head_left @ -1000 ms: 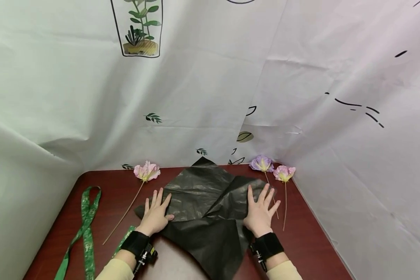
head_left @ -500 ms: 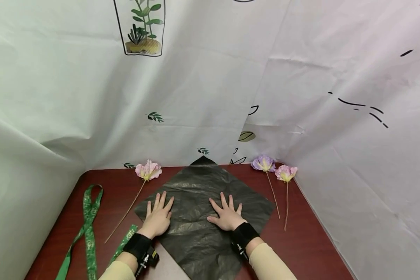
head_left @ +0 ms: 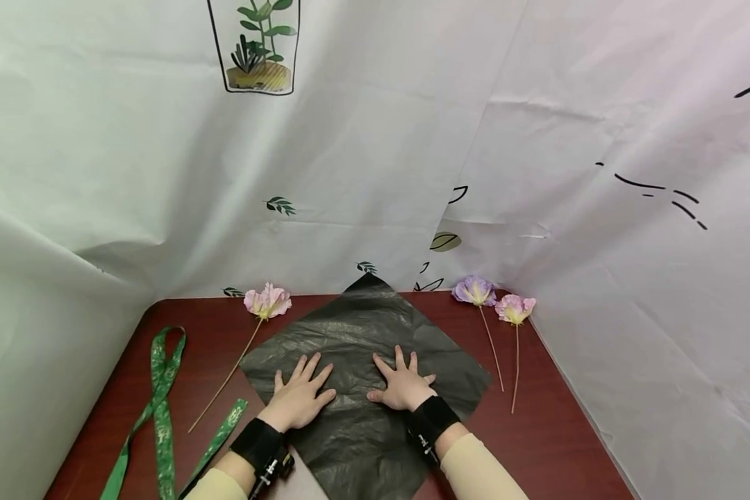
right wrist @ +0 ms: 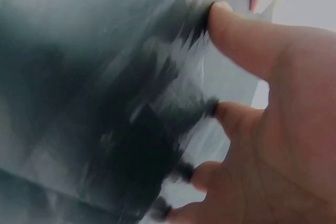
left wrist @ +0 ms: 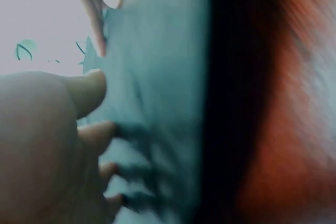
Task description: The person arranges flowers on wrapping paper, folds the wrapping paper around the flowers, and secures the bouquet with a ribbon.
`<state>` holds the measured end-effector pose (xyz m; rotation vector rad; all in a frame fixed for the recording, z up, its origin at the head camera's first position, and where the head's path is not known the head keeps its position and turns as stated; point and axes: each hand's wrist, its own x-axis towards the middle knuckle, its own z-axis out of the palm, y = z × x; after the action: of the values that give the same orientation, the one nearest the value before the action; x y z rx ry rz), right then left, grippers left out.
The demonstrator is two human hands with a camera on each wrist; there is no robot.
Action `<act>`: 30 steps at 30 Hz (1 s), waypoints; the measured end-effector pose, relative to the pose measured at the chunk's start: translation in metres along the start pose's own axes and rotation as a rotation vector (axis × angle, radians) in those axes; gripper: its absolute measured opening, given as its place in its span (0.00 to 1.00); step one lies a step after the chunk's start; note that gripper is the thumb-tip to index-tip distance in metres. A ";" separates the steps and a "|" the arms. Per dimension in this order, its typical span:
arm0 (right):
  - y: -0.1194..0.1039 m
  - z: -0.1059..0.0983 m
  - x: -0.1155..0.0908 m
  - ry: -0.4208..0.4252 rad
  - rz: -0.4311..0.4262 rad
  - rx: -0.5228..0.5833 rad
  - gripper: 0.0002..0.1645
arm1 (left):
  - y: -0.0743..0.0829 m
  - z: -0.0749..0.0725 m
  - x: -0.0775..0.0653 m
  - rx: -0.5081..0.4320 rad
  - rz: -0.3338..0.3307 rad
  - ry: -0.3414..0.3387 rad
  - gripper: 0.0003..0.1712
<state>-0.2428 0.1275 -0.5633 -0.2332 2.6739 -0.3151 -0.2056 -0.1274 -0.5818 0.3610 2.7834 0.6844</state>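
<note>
A thin, creased black sheet lies spread in a diamond on the table, its far corner rising against the white backdrop. My left hand rests palm down on its left part with the fingers spread. On the middle of the sheet, my right hand lies likewise, fingers fanned out and a short gap from the left hand. In the left wrist view, the left hand's fingertips meet the sheet, which is blurred. The right wrist view shows the right fingertips touching the creased sheet.
A pink flower on a long stem lies left of the sheet. To the right lie a purple flower and another pink flower. A looped green ribbon and a green strip lie on the left of the dark red table.
The sheet's folded right part has been laid flat, and the right hand has moved left to the middle. The left hand has slid slightly right along the sheet.
</note>
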 end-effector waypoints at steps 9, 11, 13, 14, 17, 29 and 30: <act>-0.004 -0.004 0.010 0.012 0.033 0.015 0.52 | 0.018 -0.005 0.013 0.078 -0.093 0.067 0.39; -0.003 -0.004 0.014 0.010 0.039 0.017 0.52 | 0.021 -0.004 0.020 0.094 -0.066 0.123 0.39; 0.002 0.001 0.022 0.011 0.039 0.010 0.53 | 0.024 -0.005 0.029 0.107 -0.004 0.153 0.40; 0.000 0.001 0.021 0.003 0.047 0.017 0.54 | 0.024 -0.005 0.035 0.111 0.035 0.156 0.40; 0.001 0.003 0.024 -0.001 0.050 0.020 0.54 | 0.025 -0.007 0.055 0.105 0.136 0.136 0.39; 0.005 0.010 0.041 -0.009 0.060 0.021 0.57 | 0.033 -0.002 0.114 0.158 -0.096 0.011 0.40; 0.006 0.011 0.044 -0.004 0.062 0.021 0.57 | 0.035 -0.001 0.117 0.160 -0.105 0.041 0.40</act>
<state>-0.2776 0.1216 -0.5917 -0.1444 2.6669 -0.3229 -0.3094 -0.0636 -0.5854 0.2312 2.8806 0.4517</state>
